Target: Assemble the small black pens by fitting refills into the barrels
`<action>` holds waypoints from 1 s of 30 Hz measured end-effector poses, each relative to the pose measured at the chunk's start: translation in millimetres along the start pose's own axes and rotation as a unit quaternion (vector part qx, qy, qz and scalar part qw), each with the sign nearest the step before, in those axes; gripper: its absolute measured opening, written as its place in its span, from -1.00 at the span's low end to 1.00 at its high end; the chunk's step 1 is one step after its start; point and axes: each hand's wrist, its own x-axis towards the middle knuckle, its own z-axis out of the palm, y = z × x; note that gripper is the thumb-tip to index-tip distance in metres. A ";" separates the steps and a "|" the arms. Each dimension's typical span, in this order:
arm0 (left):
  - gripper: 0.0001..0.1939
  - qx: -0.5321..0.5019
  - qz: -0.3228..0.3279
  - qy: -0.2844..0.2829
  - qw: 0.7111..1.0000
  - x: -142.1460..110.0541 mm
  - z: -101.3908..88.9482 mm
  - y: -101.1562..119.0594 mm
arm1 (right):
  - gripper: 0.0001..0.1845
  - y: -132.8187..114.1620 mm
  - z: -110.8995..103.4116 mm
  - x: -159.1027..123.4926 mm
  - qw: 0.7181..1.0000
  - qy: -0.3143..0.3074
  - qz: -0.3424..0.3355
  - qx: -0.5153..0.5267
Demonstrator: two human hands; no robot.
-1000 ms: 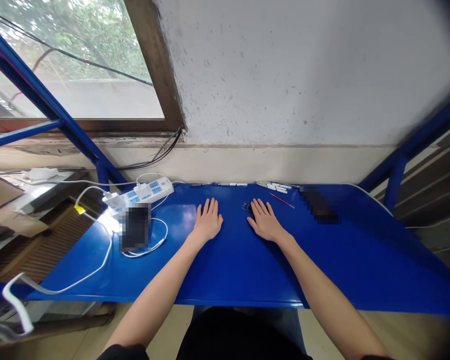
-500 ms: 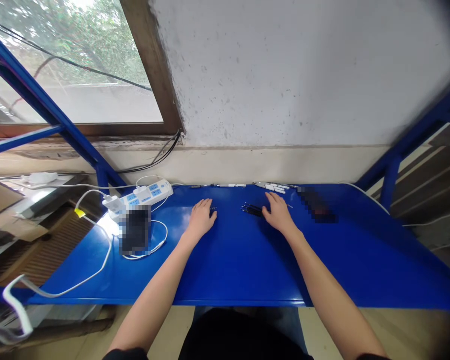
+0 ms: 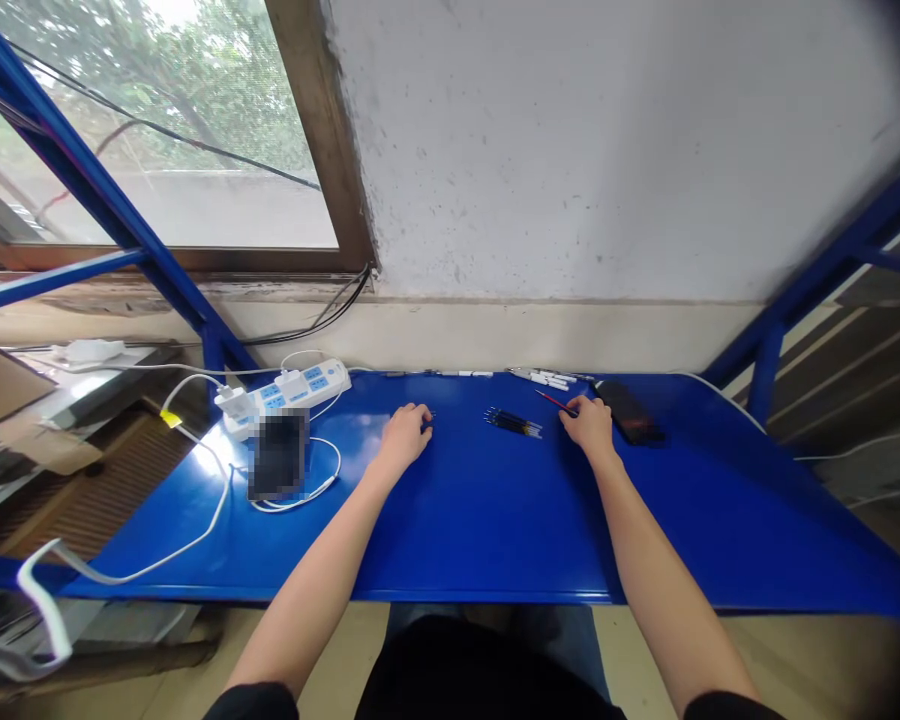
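Observation:
A thin red pen refill [image 3: 552, 401] points up and left from the fingertips of my right hand [image 3: 589, 424], which is closed on its rear end. To its left, several black pen refills [image 3: 511, 422] lie side by side on the blue table, their tips to the left. My left hand [image 3: 405, 434] rests on the table with curled fingers; a small dark thing shows at its fingertips, mostly hidden. Beyond my right hand, white pen parts [image 3: 550, 379] lie in a loose group near the wall.
On the blue table [image 3: 487, 530], a white power strip [image 3: 289, 395] with plugs stands at the back left, beside a blurred dark device [image 3: 279, 455] and a looped white cable [image 3: 337, 462]. A dark phone-like slab [image 3: 628, 412] lies right of my right hand. More thin pen parts [image 3: 474, 374] line the back edge.
My right hand has moved right, away from the black refills, and now grips the red refill. The black refills are uncovered. My left hand stays in place with its fingers more curled.

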 end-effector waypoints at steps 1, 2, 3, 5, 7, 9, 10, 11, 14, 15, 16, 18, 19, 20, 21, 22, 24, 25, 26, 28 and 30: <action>-0.85 0.001 0.001 -0.004 1.000 -0.2 0.4 0.5 | -0.76 1.2 0.7 0.7 1.000 0.000 -0.001 0.001; -0.86 0.001 0.004 -0.007 1.000 -0.2 0.9 0.6 | -0.77 2.4 1.4 1.3 1.000 0.000 -0.003 0.002; -0.86 0.001 0.007 -0.008 1.000 -0.2 1.5 0.5 | -0.78 3.5 2.2 1.8 1.000 0.001 -0.007 0.002; -0.86 0.002 0.012 -0.009 1.000 0.3 3.0 -0.4 | -0.80 5.2 3.6 2.4 1.000 0.004 -0.014 0.001; -0.85 0.001 0.015 -0.007 1.000 1.1 5.4 -1.9 | -0.83 6.1 4.0 3.0 1.000 0.002 -0.021 0.001; -0.85 -0.007 0.017 0.000 1.000 2.2 8.5 -3.5 | -0.85 6.5 1.7 4.3 1.000 -0.006 -0.028 0.006; -0.85 -0.016 0.019 0.007 1.000 2.8 10.1 -4.1 | -0.86 6.6 -0.8 5.2 0.999 -0.012 -0.032 0.012; -0.86 -0.029 0.025 0.017 0.999 3.5 11.8 -4.6 | -0.87 6.8 -4.1 6.2 0.999 -0.017 -0.036 0.024; -0.88 -0.097 0.045 0.055 0.993 5.3 16.1 -4.9 | -0.89 6.8 -16.6 8.4 0.994 -0.021 -0.044 0.095; -0.88 -0.130 0.048 0.063 0.988 5.7 17.2 -4.5 | -0.89 6.1 -20.2 8.3 0.990 -0.015 -0.048 0.128; -0.88 -0.164 0.049 0.070 0.983 6.0 18.0 -3.8 | -0.89 4.6 -22.9 7.4 0.984 -0.008 -0.060 0.169; -0.89 -0.234 0.049 0.079 0.968 6.3 18.8 -1.6 | -0.84 -1.7 -24.6 2.5 0.957 -0.018 -0.096 0.274; -0.90 -0.266 0.047 0.085 0.959 6.2 18.7 -0.1 | -0.80 -6.8 -23.6 -1.6 0.937 -0.034 -0.111 0.331; -0.91 -0.297 0.046 0.094 0.949 6.1 18.4 1.6 | -0.75 -13.1 -21.8 -6.9 0.915 -0.059 -0.113 0.384; -0.91 -0.327 0.042 0.102 0.939 5.9 17.7 3.4 | -0.71 -20.3 -19.6 -13.1 0.894 -0.087 -0.104 0.428; -0.91 -0.359 0.037 0.106 0.927 5.6 16.9 5.4 | -0.68 -28.1 -17.4 -19.9 0.875 -0.112 -0.092 0.461; -0.88 -0.427 0.025 0.098 0.899 4.9 15.1 9.5 | -0.64 -43.9 -14.2 -34.0 0.840 -0.141 -0.072 0.520; -0.85 -0.459 0.019 0.087 0.884 4.5 14.2 11.6 | -0.63 -51.0 -13.6 -40.6 0.821 -0.154 -0.070 0.545; -0.82 -0.487 0.012 0.076 0.870 4.1 13.5 13.6 | -0.62 -57.1 -13.5 -46.5 0.805 -0.169 -0.073 0.564; -0.78 -0.523 0.001 0.062 0.850 3.0 12.4 17.3 | -0.63 -65.7 -14.4 -55.4 0.780 -0.196 -0.078 0.588; -0.76 -0.540 -0.009 0.059 0.840 1.7 11.4 20.7 | -0.63 -69.8 -14.7 -60.5 0.765 -0.208 -0.073 0.605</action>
